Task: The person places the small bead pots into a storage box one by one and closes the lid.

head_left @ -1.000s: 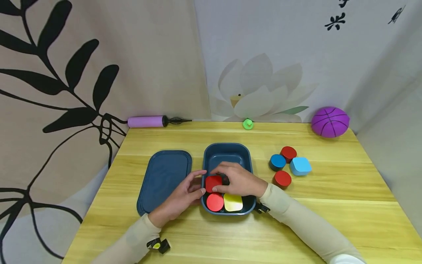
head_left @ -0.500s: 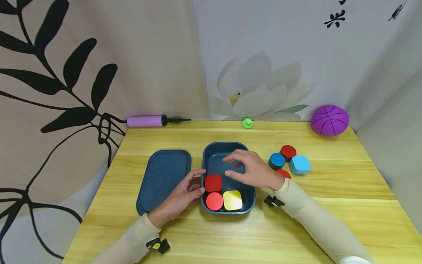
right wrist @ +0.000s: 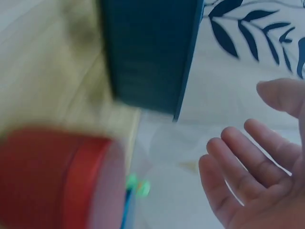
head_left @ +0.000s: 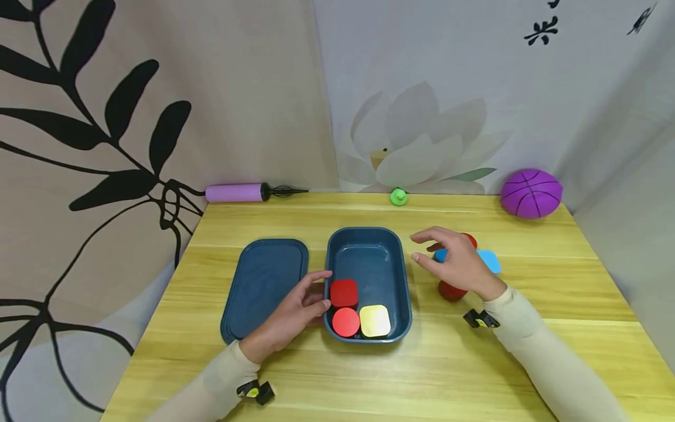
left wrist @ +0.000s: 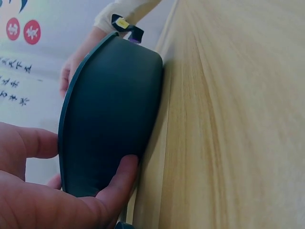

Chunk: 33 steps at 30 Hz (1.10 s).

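Observation:
A dark blue box (head_left: 369, 234) stands uncovered on the table. Inside its near end lie a red rounded-square block (head_left: 344, 292), a red round block (head_left: 345, 322) and a yellow square block (head_left: 375, 320). My left hand (head_left: 295, 310) touches the box's left wall; the left wrist view shows its thumb (left wrist: 125, 174) against the outer side. To the right, my right hand (head_left: 456, 261) hovers with parted fingers over the loose blocks, holding nothing. It partly hides a blue round block (head_left: 440, 255), a light blue block (head_left: 490, 261) and two red round blocks, the nearer one (head_left: 451, 291) showing below it.
The box's flat dark blue lid (head_left: 265, 287) lies left of it. Along the table's back edge are a purple pump (head_left: 234, 193), a small green duck (head_left: 398, 197) and a purple ball (head_left: 531, 194). A printed cloth (head_left: 253, 94) hangs behind the table.
My right hand has let go of the red rounded-square block in the box and moved right, out over the loose blocks. The left hand has stayed at the box's side.

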Each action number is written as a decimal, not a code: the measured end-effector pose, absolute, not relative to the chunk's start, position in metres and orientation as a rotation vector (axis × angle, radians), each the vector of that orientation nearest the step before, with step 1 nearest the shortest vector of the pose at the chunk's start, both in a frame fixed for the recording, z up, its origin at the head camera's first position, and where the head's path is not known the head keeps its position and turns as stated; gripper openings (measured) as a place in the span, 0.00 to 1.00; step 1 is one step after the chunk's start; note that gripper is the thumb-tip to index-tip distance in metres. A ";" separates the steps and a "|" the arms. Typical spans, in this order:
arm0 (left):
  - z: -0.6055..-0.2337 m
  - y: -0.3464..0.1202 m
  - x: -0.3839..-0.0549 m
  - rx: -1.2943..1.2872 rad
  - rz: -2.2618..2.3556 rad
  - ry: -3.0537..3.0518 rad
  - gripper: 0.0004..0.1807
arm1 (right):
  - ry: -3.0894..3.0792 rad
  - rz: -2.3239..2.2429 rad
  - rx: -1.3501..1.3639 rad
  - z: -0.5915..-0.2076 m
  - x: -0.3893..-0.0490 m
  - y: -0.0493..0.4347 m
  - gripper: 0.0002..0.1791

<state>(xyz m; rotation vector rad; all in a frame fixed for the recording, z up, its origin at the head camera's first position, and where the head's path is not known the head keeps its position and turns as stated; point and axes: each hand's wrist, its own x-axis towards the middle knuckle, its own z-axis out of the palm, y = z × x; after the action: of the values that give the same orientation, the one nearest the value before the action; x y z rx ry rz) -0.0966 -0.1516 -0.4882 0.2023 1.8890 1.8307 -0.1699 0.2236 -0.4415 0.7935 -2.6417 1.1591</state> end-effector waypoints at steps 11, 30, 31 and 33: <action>-0.489 -0.153 -0.097 0.198 1.825 1.897 0.35 | -2.737 1.048 0.443 -0.460 -0.165 0.298 0.19; -0.487 -0.149 -0.096 0.194 1.820 1.901 0.34 | -3.024 1.188 0.368 -0.484 -0.149 0.361 0.40; -0.487 -0.149 -0.096 0.195 1.819 1.903 0.34 | -3.025 1.206 0.371 -0.484 -0.149 0.362 0.40; -0.487 -0.149 -0.097 0.194 1.816 1.907 0.34 | -3.025 1.217 0.386 -0.486 -0.148 0.364 0.40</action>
<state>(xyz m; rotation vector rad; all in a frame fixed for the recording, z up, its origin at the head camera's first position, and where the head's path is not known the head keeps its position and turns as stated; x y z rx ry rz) -0.0966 -0.1487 -0.4867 0.1939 1.9071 1.8162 -0.1481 0.3639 -0.4859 0.3858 -3.0254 1.2169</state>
